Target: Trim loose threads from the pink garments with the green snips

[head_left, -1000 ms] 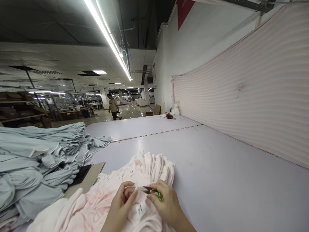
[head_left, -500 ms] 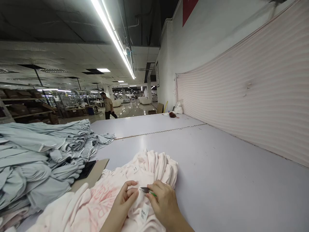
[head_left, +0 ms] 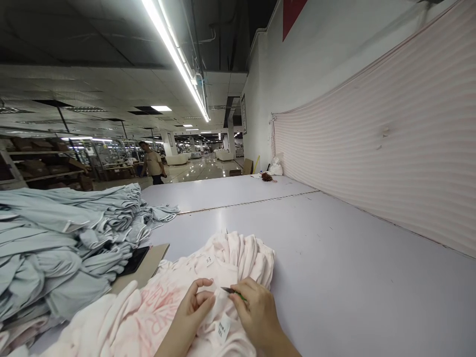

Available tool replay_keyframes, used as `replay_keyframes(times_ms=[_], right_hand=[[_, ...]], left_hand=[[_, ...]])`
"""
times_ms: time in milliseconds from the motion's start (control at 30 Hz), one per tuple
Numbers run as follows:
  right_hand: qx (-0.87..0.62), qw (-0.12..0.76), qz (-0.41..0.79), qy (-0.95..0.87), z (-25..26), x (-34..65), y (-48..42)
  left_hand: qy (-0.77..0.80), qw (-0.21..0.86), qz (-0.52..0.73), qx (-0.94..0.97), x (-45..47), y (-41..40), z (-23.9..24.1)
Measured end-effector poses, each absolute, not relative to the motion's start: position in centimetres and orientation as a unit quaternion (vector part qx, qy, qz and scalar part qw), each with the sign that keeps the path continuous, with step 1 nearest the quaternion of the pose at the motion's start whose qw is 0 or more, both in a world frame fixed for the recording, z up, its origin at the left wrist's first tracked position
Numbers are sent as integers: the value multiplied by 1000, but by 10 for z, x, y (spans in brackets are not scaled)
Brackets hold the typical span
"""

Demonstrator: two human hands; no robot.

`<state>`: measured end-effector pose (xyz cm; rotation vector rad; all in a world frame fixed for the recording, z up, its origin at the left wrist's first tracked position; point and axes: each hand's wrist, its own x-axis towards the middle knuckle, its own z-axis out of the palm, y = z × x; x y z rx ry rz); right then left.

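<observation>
We record a pale pink garment (head_left: 241, 263), bunched on the table (head_left: 334, 267), with a faded pink print and a white label (head_left: 223, 329). Our left hand (head_left: 189, 312) has its fingers (head_left: 203, 297) together, pinching a fold of the garment. Our right hand (head_left: 258, 312) has its fingers (head_left: 238, 303) clamped on green-handled thread snips (head_left: 232, 292), dark blades at the same fold. To the left: a stack of pale blue garments (head_left: 55, 248), touching a cardboard sheet (head_left: 148, 265) that carries a flat black device (head_left: 136, 260).
</observation>
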<state>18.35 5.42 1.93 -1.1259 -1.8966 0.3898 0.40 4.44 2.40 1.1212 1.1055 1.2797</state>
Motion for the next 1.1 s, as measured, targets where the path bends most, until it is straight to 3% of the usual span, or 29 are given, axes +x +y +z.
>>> replay_keyframes(times_ms=[200,300,400,600,833,933,1100], right_hand=[[-463,447,266,-718,32,181,75],[-439,438,306,-723,38,177,79],[-401,434,272,-760,36,174,70],[-400,356,87,-840,24,171,51],[-415,366,143,-821,24,174,56],[-432,390,199,-789,28,176,65],[-470,373,282,-748,35,165,92]], left_hand=[[474,499,525,500,13,38,-18],[493,476,584,435,7,36,-28],[506,461,633,362,0,36,-20],[482,476,644,357,7,30,-3],[494,455,638,377,10,29,-10],[526,427,557,480,10,27,-8],[581,363,259,681,18,18,2]])
